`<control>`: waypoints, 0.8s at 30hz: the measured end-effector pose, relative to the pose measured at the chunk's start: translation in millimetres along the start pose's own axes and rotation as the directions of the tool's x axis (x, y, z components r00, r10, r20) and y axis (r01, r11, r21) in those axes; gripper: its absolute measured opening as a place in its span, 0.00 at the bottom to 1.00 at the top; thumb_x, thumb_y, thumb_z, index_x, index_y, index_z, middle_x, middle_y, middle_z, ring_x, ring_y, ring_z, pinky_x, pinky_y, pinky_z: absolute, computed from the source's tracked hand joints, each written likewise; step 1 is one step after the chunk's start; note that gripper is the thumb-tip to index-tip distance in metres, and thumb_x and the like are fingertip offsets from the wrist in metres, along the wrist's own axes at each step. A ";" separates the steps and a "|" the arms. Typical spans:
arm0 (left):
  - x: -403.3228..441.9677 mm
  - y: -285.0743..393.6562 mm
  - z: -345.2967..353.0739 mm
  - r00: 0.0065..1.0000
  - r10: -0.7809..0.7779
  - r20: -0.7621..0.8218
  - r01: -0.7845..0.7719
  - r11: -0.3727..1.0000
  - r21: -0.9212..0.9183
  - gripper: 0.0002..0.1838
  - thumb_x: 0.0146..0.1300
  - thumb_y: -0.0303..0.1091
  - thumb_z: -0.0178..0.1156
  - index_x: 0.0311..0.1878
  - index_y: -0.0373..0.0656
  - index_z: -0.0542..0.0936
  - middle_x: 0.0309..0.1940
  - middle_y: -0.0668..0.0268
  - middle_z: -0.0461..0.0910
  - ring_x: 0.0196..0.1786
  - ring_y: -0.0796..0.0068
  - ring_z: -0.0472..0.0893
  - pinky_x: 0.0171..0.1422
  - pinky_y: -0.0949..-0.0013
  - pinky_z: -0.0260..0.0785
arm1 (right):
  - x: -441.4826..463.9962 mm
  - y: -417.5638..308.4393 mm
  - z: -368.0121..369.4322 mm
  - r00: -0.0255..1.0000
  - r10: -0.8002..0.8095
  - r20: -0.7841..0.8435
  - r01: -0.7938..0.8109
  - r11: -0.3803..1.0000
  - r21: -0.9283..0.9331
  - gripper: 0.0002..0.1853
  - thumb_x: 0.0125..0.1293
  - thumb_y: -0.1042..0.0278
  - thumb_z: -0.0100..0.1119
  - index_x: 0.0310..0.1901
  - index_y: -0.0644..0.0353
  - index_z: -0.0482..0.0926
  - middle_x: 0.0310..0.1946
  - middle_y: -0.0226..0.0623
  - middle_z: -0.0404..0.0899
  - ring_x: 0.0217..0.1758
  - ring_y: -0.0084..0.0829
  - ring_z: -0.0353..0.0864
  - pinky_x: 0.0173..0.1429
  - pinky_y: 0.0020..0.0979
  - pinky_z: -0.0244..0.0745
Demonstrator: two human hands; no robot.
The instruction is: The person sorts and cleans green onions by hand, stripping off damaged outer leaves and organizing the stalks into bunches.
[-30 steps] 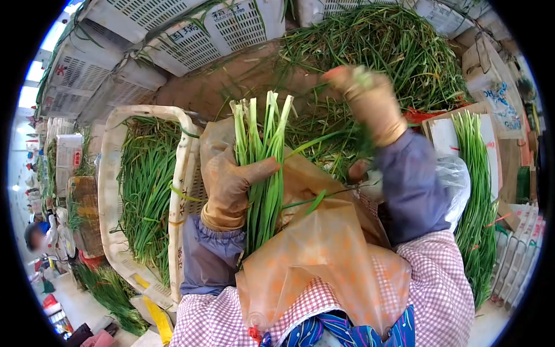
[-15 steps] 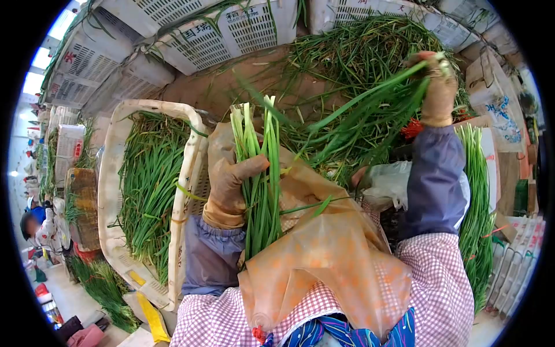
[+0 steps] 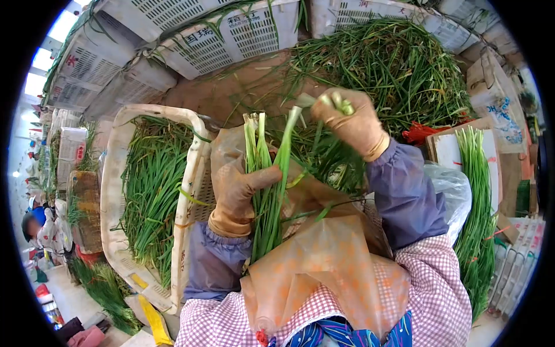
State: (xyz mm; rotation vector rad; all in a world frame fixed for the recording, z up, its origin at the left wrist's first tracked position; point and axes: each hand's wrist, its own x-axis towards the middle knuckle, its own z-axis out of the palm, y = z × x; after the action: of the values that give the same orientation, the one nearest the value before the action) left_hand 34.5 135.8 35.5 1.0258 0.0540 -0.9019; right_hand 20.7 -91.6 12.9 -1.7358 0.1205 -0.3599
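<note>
My left hand, in a tan glove, is wrapped round an upright bunch of green stalks, pale cut ends up, leaves running down over the orange plastic apron. My right hand, gloved too, is closed on several stalks; their pale ends show at its fingers and their green leaves hang below it. One thick stalk leans to the right at the top of the left bunch, just left of my right hand.
On the left stands a white crate of green leaves. A heap of loose leaves lies ahead. Bundled stalks rest on the right, by a white box. White crates line the back. A person is at far left.
My right hand has come back from the far right toward the left bunch, leaves now hanging below it. The leaning thick stalk now shows in the left bunch.
</note>
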 end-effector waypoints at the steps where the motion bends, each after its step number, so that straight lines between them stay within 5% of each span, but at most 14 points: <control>1: 1.1 1.3 -1.8 0.998 -0.027 0.063 0.027 1.000 -0.007 0.18 0.52 0.26 0.63 0.46 0.35 0.73 0.35 0.59 0.80 0.30 0.72 0.81 0.34 0.73 0.75 | 10.2 13.7 -19.4 0.986 -0.148 -0.075 0.137 0.980 -0.143 0.06 0.60 0.67 0.64 0.32 0.61 0.80 0.23 0.22 0.74 0.25 0.13 0.68 0.29 0.18 0.65; 4: -0.3 -1.5 -1.1 0.999 0.040 0.001 -0.040 0.996 0.074 0.18 0.51 0.26 0.63 0.47 0.34 0.73 0.34 0.59 0.79 0.29 0.72 0.80 0.32 0.73 0.75 | 38.8 29.4 -82.1 0.900 0.008 -0.437 -0.099 0.978 -0.186 0.08 0.59 0.69 0.64 0.39 0.60 0.81 0.27 0.25 0.78 0.28 0.17 0.71 0.33 0.20 0.70; 6: -1.1 1.1 -2.1 1.000 0.013 0.005 -0.013 0.999 0.038 0.18 0.51 0.28 0.62 0.46 0.34 0.73 0.34 0.59 0.79 0.30 0.72 0.80 0.32 0.73 0.74 | 32.4 26.2 -77.3 0.932 -0.039 -0.359 0.022 0.998 -0.051 0.11 0.58 0.70 0.64 0.43 0.60 0.81 0.30 0.25 0.78 0.29 0.16 0.72 0.35 0.20 0.71; 8: 0.6 0.4 -0.7 0.999 -0.030 0.019 0.029 1.000 0.011 0.18 0.51 0.29 0.62 0.45 0.34 0.74 0.34 0.60 0.79 0.30 0.73 0.79 0.32 0.73 0.74 | 8.6 -7.2 -43.7 0.990 0.135 -0.051 -0.131 0.989 0.070 0.13 0.57 0.72 0.64 0.46 0.60 0.80 0.33 0.27 0.79 0.32 0.18 0.75 0.36 0.20 0.73; 10: 7.8 -7.4 -0.5 0.995 -0.049 0.089 0.054 0.997 -0.057 0.17 0.52 0.33 0.61 0.43 0.34 0.75 0.34 0.60 0.79 0.30 0.72 0.78 0.32 0.74 0.73 | -7.0 -35.7 -18.2 0.908 0.337 0.250 -0.396 0.883 0.250 0.16 0.59 0.74 0.62 0.50 0.62 0.77 0.19 0.20 0.70 0.17 0.12 0.64 0.22 0.17 0.61; 13: 19.3 -21.2 -11.4 0.964 -0.034 0.263 0.086 0.979 -0.186 0.18 0.53 0.37 0.60 0.42 0.33 0.76 0.34 0.61 0.79 0.29 0.72 0.78 0.34 0.75 0.72 | -17.0 -28.1 12.4 0.853 0.300 0.427 -0.512 0.640 0.573 0.15 0.62 0.70 0.59 0.49 0.64 0.77 0.15 0.20 0.65 0.13 0.12 0.58 0.17 0.18 0.51; 16: 19.1 -24.5 -17.1 0.964 -0.048 0.262 0.121 0.956 -0.268 0.17 0.53 0.34 0.61 0.44 0.33 0.76 0.35 0.61 0.79 0.32 0.71 0.79 0.37 0.74 0.74 | -17.9 -20.1 21.8 0.870 0.235 0.434 -0.482 0.592 0.646 0.14 0.63 0.66 0.58 0.48 0.64 0.77 0.15 0.21 0.65 0.13 0.13 0.58 0.18 0.18 0.50; 17: 17.5 -23.6 -15.4 0.963 -0.053 0.263 0.133 0.946 -0.297 0.17 0.53 0.33 0.61 0.45 0.33 0.76 0.36 0.61 0.79 0.32 0.71 0.79 0.38 0.74 0.74 | -16.8 -19.7 18.2 0.849 0.285 0.445 -0.522 0.579 0.626 0.11 0.63 0.70 0.57 0.45 0.66 0.78 0.26 0.26 0.72 0.26 0.18 0.67 0.32 0.22 0.61; 20: 13.7 -17.0 1.2 0.995 -0.040 0.093 0.054 0.988 -0.147 0.18 0.53 0.29 0.62 0.48 0.34 0.75 0.38 0.61 0.79 0.38 0.70 0.81 0.44 0.71 0.76 | -16.7 -27.4 19.2 0.870 0.265 0.416 -0.493 0.516 0.701 0.08 0.63 0.73 0.58 0.42 0.66 0.80 0.32 0.27 0.78 0.32 0.17 0.73 0.37 0.20 0.69; 24: 12.8 -11.3 7.8 0.996 0.036 0.079 -0.027 0.994 -0.107 0.21 0.52 0.26 0.63 0.51 0.34 0.73 0.39 0.60 0.80 0.38 0.69 0.82 0.44 0.69 0.77 | -13.8 -11.6 12.5 0.886 0.302 0.353 -0.464 0.609 0.643 0.06 0.60 0.73 0.62 0.38 0.63 0.81 0.23 0.22 0.74 0.25 0.12 0.67 0.27 0.19 0.60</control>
State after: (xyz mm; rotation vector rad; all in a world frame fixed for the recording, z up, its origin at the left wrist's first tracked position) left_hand 32.5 119.6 26.2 0.8887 0.0170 -0.9017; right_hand 10.1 -73.7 19.9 -0.9063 0.1720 0.1135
